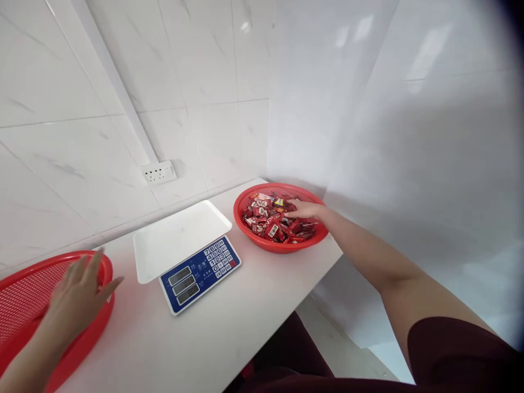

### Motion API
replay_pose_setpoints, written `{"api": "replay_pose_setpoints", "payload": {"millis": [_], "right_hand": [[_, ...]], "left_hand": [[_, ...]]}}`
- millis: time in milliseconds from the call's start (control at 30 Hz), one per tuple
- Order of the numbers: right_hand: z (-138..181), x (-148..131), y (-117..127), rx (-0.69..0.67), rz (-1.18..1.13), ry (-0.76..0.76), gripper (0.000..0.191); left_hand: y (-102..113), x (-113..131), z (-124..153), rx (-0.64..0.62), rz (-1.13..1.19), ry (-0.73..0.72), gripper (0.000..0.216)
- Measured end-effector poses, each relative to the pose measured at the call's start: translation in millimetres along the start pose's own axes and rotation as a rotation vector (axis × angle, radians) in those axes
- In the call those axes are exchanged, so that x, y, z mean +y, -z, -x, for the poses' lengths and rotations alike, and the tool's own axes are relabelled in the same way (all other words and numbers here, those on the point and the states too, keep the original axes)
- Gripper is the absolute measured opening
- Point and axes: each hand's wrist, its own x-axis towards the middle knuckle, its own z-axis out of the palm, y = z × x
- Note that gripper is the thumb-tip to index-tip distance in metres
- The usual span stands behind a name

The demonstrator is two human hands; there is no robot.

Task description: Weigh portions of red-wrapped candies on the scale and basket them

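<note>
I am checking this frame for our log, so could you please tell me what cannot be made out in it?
Head view: the right hand has its fingertips sunk among the candies, so whether its grip holds one is hidden.
Head view: the red basket at the left hand is cut off by the frame's left and bottom edges.
Head view: the scale readouts are too small to read.

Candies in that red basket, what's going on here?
A person's right hand reaches into the far basket, touching the wrapped candies. The left hand is spread open at the rim of a second red basket at the near left. Between them on the white table sits a scale; no candy is on its pan.
</note>
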Motion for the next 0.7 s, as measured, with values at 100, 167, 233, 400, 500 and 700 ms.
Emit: {"api": "replay_pose_setpoints", "payload": {"millis": [100,167,233,400,500,700], "right_hand": [[-8.4,12.8,-7.9,-0.084,-0.001,-0.034,0.072],[-13.9,15.5,-12.9,-0.110,0.003,-0.051,0.074],[-18.8,17.0,-16.3,-0.118,0.010,-0.082,0.068],[-25.0,20.2,-18.2,-0.113,0.010,-0.124,0.032],[-24.2,20.1,-16.6,-0.121,-0.005,-0.116,0.030],[-17.6,22.3,-9.5,-0.089,-0.126,-0.103,0.028]], "left_hand": [[-10.0,69.0,-8.1,-0.001,0.014,-0.200,0.071],[-18.3,110.4,-8.0,-0.073,0.073,-0.308,0.070],[-26.3,146.0,-3.5,-0.143,0.135,-0.407,0.065],[-44.9,210.5,12.8,-0.289,0.279,-0.548,0.061],[-53.2,236.2,18.0,-0.348,0.339,-0.612,0.061],[-51.0,270.3,18.7,-0.411,0.353,-0.689,0.056]]}}
